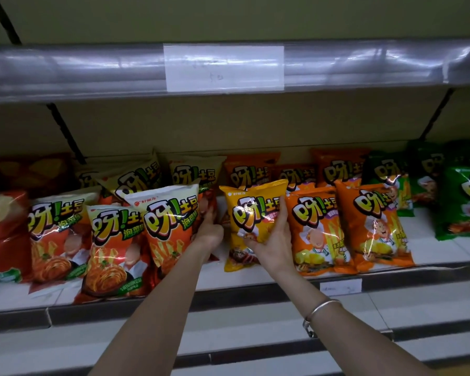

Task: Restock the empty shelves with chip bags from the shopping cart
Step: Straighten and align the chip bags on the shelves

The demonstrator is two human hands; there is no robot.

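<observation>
right hand (272,248) gripping yellow bag (251,213), shelf gap (215,275)

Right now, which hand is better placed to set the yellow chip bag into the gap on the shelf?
Right. The right hand grips the yellow bag upright over the gap, beside the orange bags. The left hand is busy at the edge of the white-and-red bag.

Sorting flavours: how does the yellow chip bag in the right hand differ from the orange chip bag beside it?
The glossy yellow chip bag is gripped by the right hand; the glossy orange chip bag rests unheld. The yellow bag is the only one of its colour visible; the orange bag has matching bags beside and behind. Both stand upright with the same logo.
</observation>
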